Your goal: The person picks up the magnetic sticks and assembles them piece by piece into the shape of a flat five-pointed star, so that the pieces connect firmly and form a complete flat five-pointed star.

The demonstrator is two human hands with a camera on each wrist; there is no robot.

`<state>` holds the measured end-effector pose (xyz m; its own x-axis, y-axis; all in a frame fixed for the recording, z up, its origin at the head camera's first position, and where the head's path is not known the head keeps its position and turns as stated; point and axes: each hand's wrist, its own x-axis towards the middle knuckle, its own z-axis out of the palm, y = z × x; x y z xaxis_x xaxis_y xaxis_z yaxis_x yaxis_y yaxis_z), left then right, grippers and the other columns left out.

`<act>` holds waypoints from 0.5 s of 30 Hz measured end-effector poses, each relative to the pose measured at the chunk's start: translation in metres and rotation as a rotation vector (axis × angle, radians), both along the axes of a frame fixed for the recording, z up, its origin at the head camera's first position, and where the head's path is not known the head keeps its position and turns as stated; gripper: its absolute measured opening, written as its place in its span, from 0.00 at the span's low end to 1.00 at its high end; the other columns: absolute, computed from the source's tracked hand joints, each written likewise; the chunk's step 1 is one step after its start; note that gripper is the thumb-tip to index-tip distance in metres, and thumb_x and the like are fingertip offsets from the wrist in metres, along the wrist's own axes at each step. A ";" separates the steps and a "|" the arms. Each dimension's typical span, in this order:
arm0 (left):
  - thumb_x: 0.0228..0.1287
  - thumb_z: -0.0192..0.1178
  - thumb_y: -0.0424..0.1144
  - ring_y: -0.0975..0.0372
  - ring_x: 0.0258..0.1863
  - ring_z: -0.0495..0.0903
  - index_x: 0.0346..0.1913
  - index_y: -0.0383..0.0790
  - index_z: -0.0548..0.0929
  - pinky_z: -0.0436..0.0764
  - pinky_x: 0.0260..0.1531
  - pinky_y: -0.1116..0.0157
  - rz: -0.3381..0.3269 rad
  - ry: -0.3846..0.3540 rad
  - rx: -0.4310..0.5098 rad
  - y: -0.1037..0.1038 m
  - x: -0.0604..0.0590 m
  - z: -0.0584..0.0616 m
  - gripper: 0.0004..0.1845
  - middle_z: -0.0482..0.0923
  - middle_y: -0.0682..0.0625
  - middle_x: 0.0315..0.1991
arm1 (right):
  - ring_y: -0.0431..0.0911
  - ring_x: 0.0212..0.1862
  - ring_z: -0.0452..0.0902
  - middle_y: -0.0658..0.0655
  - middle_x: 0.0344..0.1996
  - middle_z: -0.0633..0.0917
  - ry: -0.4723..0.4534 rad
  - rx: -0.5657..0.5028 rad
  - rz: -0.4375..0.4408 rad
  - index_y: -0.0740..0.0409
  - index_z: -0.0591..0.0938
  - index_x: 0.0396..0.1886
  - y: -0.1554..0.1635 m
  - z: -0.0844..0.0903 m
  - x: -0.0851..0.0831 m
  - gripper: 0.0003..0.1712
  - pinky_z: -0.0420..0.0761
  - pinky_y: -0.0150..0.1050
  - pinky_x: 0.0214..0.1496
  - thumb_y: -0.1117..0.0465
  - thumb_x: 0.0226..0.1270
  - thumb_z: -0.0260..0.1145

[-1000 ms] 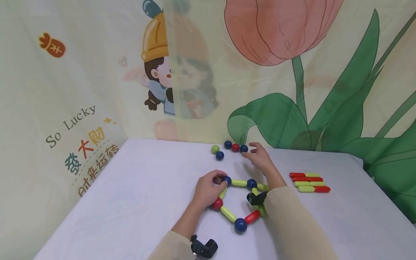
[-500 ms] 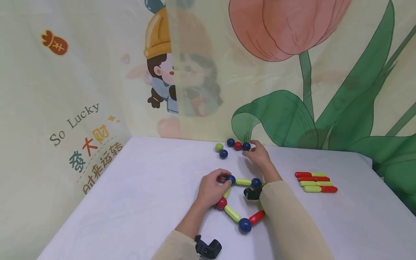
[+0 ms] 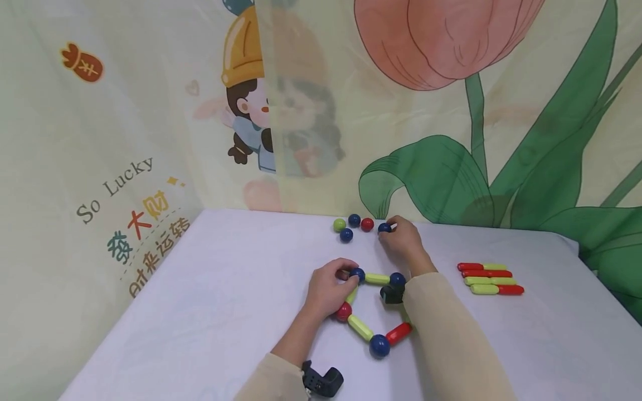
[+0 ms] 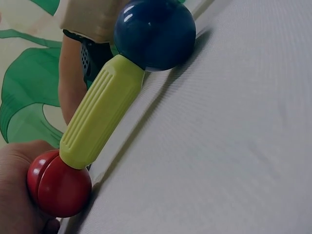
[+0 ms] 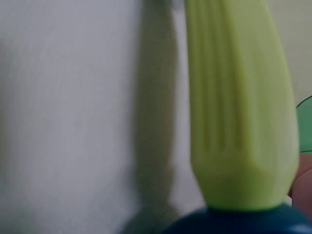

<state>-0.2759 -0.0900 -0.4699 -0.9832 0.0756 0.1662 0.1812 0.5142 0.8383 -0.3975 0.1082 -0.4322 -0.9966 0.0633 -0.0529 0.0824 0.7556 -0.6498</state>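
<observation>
On the white table, balls and rods form a joined ring. My left hand (image 3: pixel 327 285) grips a blue ball (image 3: pixel 358 274) at its far left corner. Beside that hand is a red ball (image 4: pixel 61 185), joined by a yellow-green rod (image 4: pixel 102 112) to a larger-looking blue ball (image 4: pixel 156 34) at the near corner. A red rod (image 3: pixel 399 333) runs right from there. My right hand (image 3: pixel 406 243) pinches a loose blue ball (image 3: pixel 384 228) at the back. Its sleeve hides the ring's right side. A yellow-green rod (image 5: pixel 239 102) fills much of the right wrist view.
Left of my right hand lie a red ball (image 3: pixel 367 224), two blue balls, one at the back (image 3: pixel 354 220), and a green ball (image 3: pixel 339 225). Several red and yellow-green rods (image 3: pixel 490 278) lie in a stack of rows at the right. A printed cloth (image 3: pixel 311 111) hangs behind the table.
My right hand has closed its fingers on the end blue ball and drawn it right, away from the red ball. My left hand keeps its hold on the ring. The head view has shifted slightly.
</observation>
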 end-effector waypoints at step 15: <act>0.67 0.68 0.42 0.64 0.44 0.79 0.54 0.52 0.87 0.78 0.49 0.60 0.006 0.006 -0.007 0.000 0.001 0.001 0.13 0.87 0.56 0.48 | 0.49 0.48 0.79 0.64 0.56 0.81 -0.125 -0.323 -0.063 0.64 0.69 0.74 0.013 0.011 0.011 0.35 0.81 0.35 0.49 0.50 0.76 0.62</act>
